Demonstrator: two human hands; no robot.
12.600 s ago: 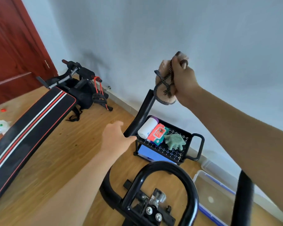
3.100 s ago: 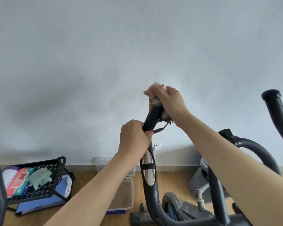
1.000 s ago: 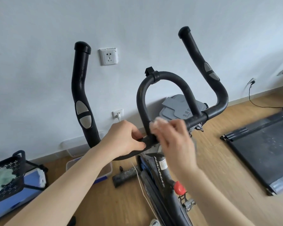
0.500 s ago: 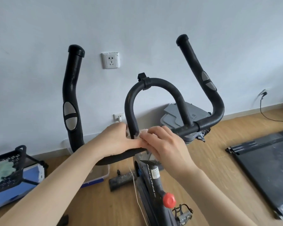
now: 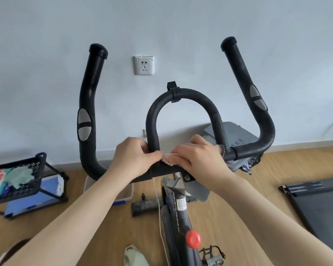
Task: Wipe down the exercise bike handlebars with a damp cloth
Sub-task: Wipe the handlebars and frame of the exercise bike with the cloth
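Head view: your hands meet at the centre of the handlebars (image 5: 183,95).
Cloth (image 5: 169,159): pinkish, bunched on the crossbar under your right hand (image 5: 198,158), which presses it down with fingers curled over it.
Left hand (image 5: 135,158): closed around the base of the centre loop.
Advice: brace with the left; wrap the cloth round the bar, stroke outward, cover the underside.

The handlebars (image 5: 183,96) carry a matt black, slightly textured foam-like covering, with smooth, glossy silver metal pads (image 5: 83,124) set into the grips. The cloth (image 5: 169,159) is pale pink, soft and fuzzy. The floor (image 5: 238,208) is smooth, light wood. The rack (image 5: 33,181) at left is black perforated metal. The wall (image 5: 161,25) is matt white.
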